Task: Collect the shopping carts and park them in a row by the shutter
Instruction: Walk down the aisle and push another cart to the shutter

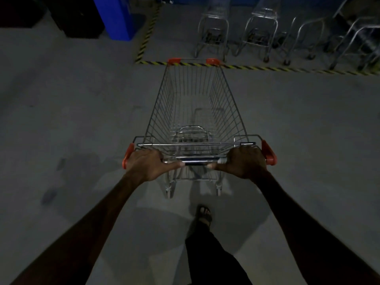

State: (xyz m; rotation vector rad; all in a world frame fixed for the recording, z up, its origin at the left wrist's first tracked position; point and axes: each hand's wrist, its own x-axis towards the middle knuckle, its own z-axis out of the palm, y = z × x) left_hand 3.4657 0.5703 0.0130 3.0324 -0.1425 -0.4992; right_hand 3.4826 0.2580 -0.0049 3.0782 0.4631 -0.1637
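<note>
An empty wire shopping cart with orange corner caps stands straight ahead of me on the grey floor. My left hand grips the left end of its handle bar. My right hand grips the right end, thumb along the bar. The cart's front edge reaches the yellow-black striped floor line. Beyond that line several parked carts stand side by side at the top right, seen only from the wheels up to the lower frames.
A blue bin or panel and dark objects stand at the top left. A second striped line runs away from the corner of the marked zone. My foot in a sandal steps behind the cart.
</note>
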